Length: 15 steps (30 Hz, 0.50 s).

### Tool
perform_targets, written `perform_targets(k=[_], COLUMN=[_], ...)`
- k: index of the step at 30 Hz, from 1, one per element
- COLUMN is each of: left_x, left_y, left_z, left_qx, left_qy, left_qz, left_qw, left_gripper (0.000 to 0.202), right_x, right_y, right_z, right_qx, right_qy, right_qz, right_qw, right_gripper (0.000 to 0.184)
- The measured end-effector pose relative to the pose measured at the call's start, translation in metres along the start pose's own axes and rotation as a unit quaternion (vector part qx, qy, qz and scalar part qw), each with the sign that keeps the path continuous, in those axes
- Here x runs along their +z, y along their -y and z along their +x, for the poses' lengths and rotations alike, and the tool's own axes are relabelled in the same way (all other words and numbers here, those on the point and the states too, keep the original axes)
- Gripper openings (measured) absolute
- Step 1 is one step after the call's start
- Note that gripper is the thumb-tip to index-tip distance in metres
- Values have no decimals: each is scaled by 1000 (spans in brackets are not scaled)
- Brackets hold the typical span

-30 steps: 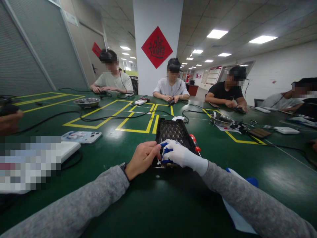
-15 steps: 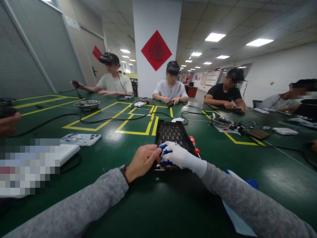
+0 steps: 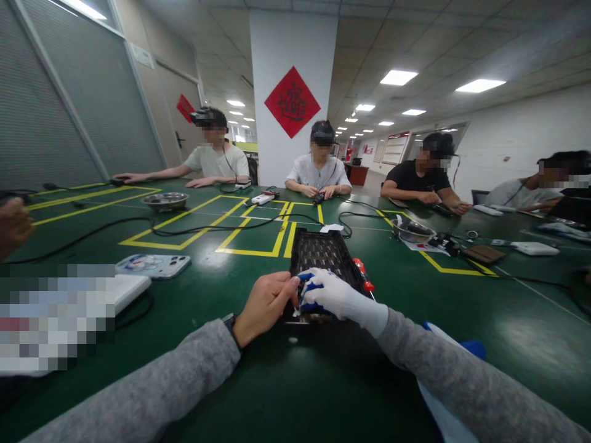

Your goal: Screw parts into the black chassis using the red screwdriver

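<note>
My bare left hand is closed, its thumb and forefinger pinching a blue fingertip of the glove on my right hand. White on the back and blue on the fingers, that glove covers my right hand, whose fingers are bent and apart. Both hands are over the near end of a black case with rows of small shiny pieces. What lies under my fingers is partly hidden. Along the case's right side is a red-and-black screwdriver. Another white-and-blue glove lies partly beneath my right forearm.
On the green table are a phone, a white box-like object, metal bowls and black cables. Yellow tape marks line the surface. Several people sit around it; another person's hand is at the left edge.
My view has tilted slightly upward. My hands stay together over the case, with the pinched glove fingertip drawn slightly out. Across the table at left, a person's outstretched hand has lowered to the tabletop.
</note>
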<state>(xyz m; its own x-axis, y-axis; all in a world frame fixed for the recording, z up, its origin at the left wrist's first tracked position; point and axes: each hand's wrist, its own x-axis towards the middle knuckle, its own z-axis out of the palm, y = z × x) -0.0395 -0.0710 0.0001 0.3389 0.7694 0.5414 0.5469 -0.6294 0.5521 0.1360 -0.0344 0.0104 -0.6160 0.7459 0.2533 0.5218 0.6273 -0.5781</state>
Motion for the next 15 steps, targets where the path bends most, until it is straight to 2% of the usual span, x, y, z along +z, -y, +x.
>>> perform_targets(k=[5, 10, 13, 15], left_x=[1, 2, 1, 0], left_y=[1, 1, 1, 2], left_z=[5, 8, 10, 11], left_qx=[-25, -12, -13, -19], left_qy=[11, 7, -18, -35], left_qz=[65, 31, 18, 16], left_qw=[998, 999, 1000, 999], left_gripper=[41, 36, 35, 35], right_x=[-3, -7, -5, -3], right_y=[5, 5, 5, 6], right_z=[2, 2, 3, 4], right_qx=[23, 33, 69, 90], right_qy=[-65, -93, -142, -181], right_qz=[21, 86, 163, 229], right_qw=[997, 991, 974, 952], right_gripper=[12, 11, 13, 18])
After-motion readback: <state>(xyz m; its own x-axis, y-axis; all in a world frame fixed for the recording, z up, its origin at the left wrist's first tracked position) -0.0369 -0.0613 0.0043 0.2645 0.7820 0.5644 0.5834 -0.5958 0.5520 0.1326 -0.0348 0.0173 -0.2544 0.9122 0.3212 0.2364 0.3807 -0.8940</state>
